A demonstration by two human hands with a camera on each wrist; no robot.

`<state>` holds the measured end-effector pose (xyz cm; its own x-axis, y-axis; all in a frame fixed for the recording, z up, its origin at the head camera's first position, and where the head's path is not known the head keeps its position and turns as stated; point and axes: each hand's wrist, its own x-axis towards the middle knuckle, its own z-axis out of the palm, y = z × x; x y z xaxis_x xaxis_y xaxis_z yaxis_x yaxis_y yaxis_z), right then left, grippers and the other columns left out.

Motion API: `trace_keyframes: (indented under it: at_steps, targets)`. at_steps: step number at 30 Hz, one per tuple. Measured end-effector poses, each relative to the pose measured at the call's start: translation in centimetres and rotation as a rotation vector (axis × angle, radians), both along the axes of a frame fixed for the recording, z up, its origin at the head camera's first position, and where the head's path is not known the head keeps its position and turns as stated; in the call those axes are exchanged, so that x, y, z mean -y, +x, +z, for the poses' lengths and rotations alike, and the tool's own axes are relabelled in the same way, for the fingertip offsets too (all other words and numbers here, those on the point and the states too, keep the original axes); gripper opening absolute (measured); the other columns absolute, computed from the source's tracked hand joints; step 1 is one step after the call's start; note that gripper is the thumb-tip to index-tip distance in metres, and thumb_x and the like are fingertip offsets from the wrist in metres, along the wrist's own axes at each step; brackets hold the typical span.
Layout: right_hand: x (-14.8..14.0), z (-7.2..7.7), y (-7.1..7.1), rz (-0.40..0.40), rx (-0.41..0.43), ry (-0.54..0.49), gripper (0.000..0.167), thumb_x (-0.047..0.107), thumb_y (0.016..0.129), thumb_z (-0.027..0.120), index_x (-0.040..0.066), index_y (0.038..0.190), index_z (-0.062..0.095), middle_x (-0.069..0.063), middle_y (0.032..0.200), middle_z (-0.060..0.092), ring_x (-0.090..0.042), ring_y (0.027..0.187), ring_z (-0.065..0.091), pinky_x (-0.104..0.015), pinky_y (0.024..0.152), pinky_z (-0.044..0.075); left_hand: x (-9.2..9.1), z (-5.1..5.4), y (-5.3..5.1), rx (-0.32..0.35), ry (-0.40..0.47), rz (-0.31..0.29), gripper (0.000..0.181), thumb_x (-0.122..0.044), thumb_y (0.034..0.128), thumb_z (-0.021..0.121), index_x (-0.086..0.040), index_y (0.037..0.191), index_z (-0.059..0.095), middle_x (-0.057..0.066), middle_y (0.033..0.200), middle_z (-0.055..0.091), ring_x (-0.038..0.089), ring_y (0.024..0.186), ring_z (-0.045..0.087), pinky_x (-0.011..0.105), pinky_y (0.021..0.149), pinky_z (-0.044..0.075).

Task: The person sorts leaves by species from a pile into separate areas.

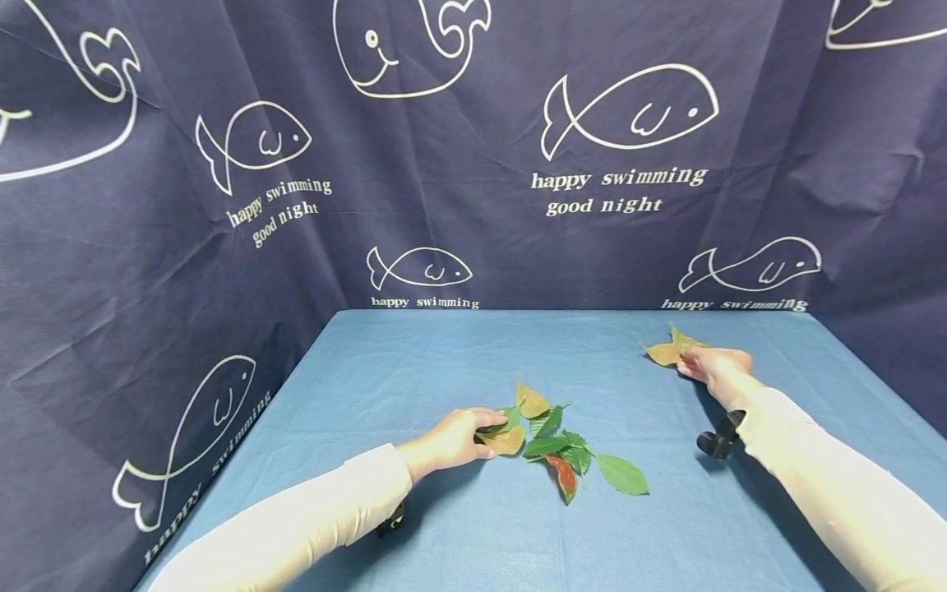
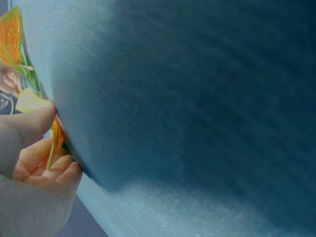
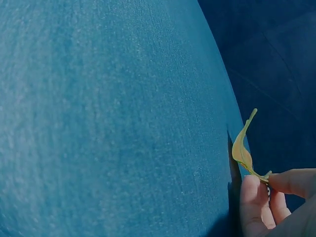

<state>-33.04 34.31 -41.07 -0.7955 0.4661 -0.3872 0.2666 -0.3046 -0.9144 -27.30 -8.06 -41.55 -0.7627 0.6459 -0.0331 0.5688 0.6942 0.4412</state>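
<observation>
Toward the middle of the blue table, my left hand [image 1: 455,438] spreads its thumb and fingers around a yellow-brown leaf [image 1: 505,441]. Its fingertips touch a green leaf [image 1: 510,421] beside it. In the left wrist view, a gap shows between thumb and fingers, with an orange leaf [image 2: 57,136] and its stem there. At the far right, my right hand [image 1: 713,366] pinches yellow leaves; one yellow leaf [image 1: 663,353] points left and another yellow leaf [image 1: 686,338] points up behind it. The right wrist view shows a curled yellow leaf [image 3: 242,150] at the pinching fingertips.
Right of my left hand lie an upright yellow leaf [image 1: 531,402], several overlapping green leaves [image 1: 547,446], a red leaf [image 1: 564,477] and a larger green leaf [image 1: 623,474]. A dark curtain [image 1: 444,189] with white fish drawings borders the blue table [image 1: 414,353].
</observation>
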Motion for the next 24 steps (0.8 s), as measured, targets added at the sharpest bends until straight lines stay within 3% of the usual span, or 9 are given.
trace_keyframes:
  at_steps: [7,15,24]
  targets:
    - [0.05,0.0,-0.03,-0.022,-0.007,-0.031,0.018,-0.014,0.084,0.055,0.003,0.09,0.052,0.001,0.049,0.062,-0.01,0.047,0.064,-0.024,0.057,0.059,0.04,0.14,0.08,0.01,0.003,0.0,0.053,-0.013,0.0858,0.074,-0.005,0.136,0.057,0.008,0.141,0.055,0.028,0.133,0.048,0.043,0.111,0.04]
    - [-0.13,-0.64,0.29,-0.02,0.043,0.013,0.019,-0.011,0.085,0.057,0.003,0.095,0.051,0.005,0.05,0.059,-0.007,0.05,0.065,-0.023,0.063,0.06,0.13,-0.19,0.07,0.021,-0.005,0.004,0.054,-0.014,0.0863,0.073,-0.007,0.137,0.056,0.006,0.142,0.054,0.027,0.134,0.047,0.043,0.111,0.04]
    - [-0.44,-0.45,0.44,-0.046,0.036,0.047,0.009,-0.002,0.09,0.056,0.004,0.096,0.053,0.003,0.044,0.06,-0.007,0.045,0.063,-0.024,0.056,0.059,0.22,-0.15,-0.04,0.012,0.001,-0.004,0.054,-0.014,0.0861,0.073,-0.007,0.137,0.056,0.008,0.142,0.054,0.028,0.134,0.047,0.045,0.111,0.039]
